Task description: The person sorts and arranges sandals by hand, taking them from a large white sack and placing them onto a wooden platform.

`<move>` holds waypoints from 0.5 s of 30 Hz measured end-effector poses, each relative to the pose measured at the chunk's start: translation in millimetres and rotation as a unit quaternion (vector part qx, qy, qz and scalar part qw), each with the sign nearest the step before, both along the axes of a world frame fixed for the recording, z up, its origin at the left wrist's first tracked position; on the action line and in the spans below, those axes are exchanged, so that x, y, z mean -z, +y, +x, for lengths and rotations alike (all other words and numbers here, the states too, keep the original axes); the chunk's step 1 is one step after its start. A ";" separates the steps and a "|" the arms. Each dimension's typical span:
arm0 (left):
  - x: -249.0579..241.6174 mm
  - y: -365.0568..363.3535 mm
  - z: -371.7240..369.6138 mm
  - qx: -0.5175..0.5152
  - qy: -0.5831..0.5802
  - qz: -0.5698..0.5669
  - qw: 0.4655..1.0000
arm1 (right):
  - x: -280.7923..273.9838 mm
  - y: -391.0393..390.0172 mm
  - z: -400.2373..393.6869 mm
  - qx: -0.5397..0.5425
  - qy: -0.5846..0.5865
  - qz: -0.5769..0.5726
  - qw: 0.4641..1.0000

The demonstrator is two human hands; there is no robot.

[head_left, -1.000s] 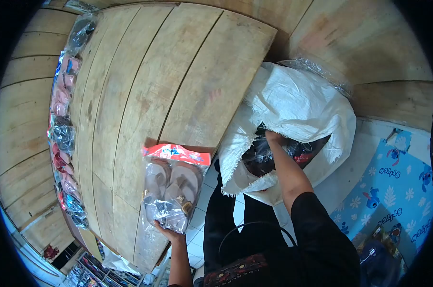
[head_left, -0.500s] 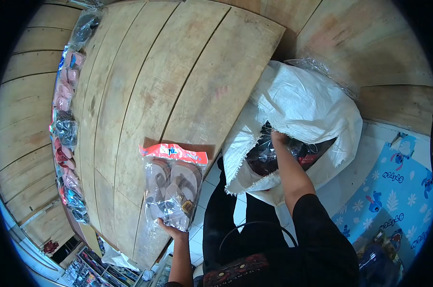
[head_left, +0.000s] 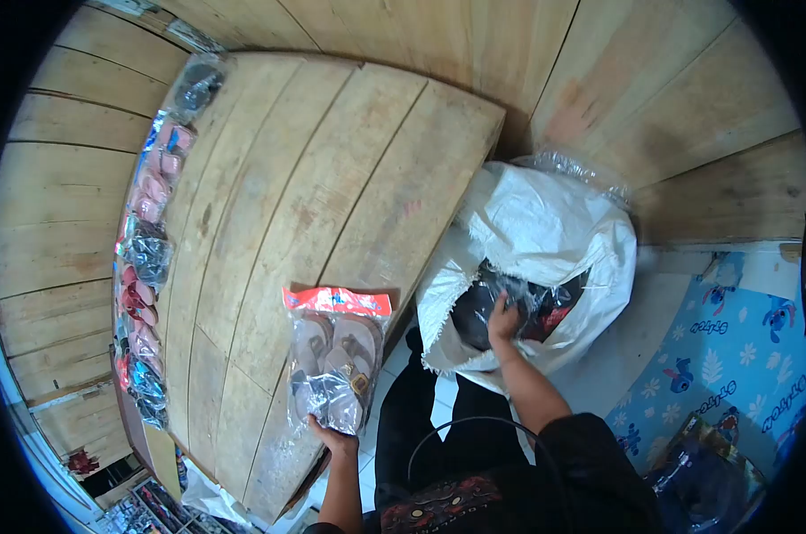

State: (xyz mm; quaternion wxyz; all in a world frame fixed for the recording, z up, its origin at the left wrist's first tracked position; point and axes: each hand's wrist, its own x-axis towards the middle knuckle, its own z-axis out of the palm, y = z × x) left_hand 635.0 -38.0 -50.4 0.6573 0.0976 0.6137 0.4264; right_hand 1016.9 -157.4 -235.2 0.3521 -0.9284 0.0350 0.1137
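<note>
My left hand (head_left: 335, 439) grips the near end of a clear plastic pack of brown sandals (head_left: 336, 360) with an orange header, lying on the wooden table (head_left: 314, 178) near its front edge. My right hand (head_left: 502, 319) reaches into the mouth of a white woven sack (head_left: 545, 222) beside the table and rests on dark plastic-wrapped packs (head_left: 483, 307) inside it. Whether its fingers are closed on a pack cannot be told.
A row of packed sandals (head_left: 140, 267), pink, red and black, lines the table's far left edge against the wooden wall. A blue patterned mat (head_left: 732, 356) covers the floor at right, with a dark bag (head_left: 705, 472) on it. More wares show at bottom left.
The view has shifted, so table and sack sit lower and further right. My right hand has drawn back slightly toward the sack's mouth. My left hand still holds the sandal pack.
</note>
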 end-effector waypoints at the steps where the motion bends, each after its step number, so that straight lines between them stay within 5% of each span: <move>1: -6.9 -1.0 -1.5 -0.001 -0.012 0.008 1.000 | -3.4 -6.8 -9.0 0.029 -0.077 0.066 0.994; 4: -15.7 -9.0 -33.4 0.013 -0.024 -0.017 0.999 | -98.0 -23.0 -20.2 0.066 -0.014 0.120 0.990; 7: -30.6 -21.5 -63.0 0.033 -0.036 0.017 0.999 | -41.5 -69.0 -20.8 0.124 -0.100 0.132 0.978; 9: -35.4 -31.2 -87.8 0.030 -0.063 0.043 0.997 | -131.2 -74.1 -10.8 0.166 0.040 0.225 0.959; 13: -61.5 -45.5 -115.3 0.004 -0.075 0.059 0.995 | -163.4 -104.1 15.6 0.216 -0.003 0.318 0.923; 15: -72.1 -47.0 -124.5 -0.011 -0.083 0.076 0.994 | -225.5 -95.1 17.5 0.270 0.045 0.434 0.858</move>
